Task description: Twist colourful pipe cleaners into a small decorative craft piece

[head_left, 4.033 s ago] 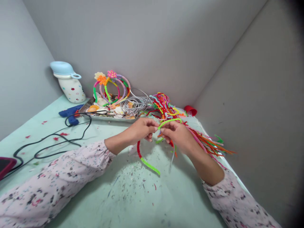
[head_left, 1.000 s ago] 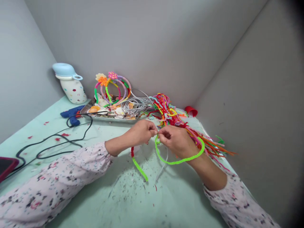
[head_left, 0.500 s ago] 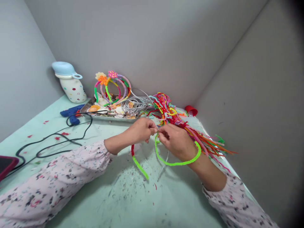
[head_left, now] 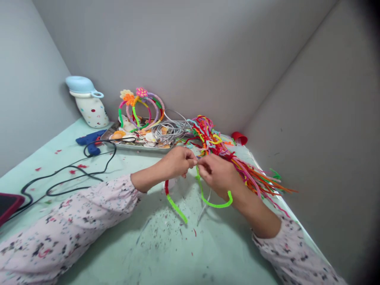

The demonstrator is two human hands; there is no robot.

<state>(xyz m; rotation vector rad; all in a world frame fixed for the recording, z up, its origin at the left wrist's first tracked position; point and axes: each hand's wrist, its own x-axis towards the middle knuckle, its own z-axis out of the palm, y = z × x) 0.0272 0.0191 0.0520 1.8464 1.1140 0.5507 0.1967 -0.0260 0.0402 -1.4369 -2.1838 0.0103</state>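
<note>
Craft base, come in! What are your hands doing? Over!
Left hand pinching wrapped headband. Right hand pinching lime pipe cleaner. Pipe-cleaner bundle beside right forearm.

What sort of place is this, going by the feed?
Probably a small craft workstation: a blue hot glue gun, finished pipe-cleaner headbands on a metal tray, and a bundle of colored pipe cleaners on a mint-green table.

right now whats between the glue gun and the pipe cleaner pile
In the head view, a metal tray of seashells and a coil of gray wire sit between the glue gun and the pipe cleaner pile.
</note>
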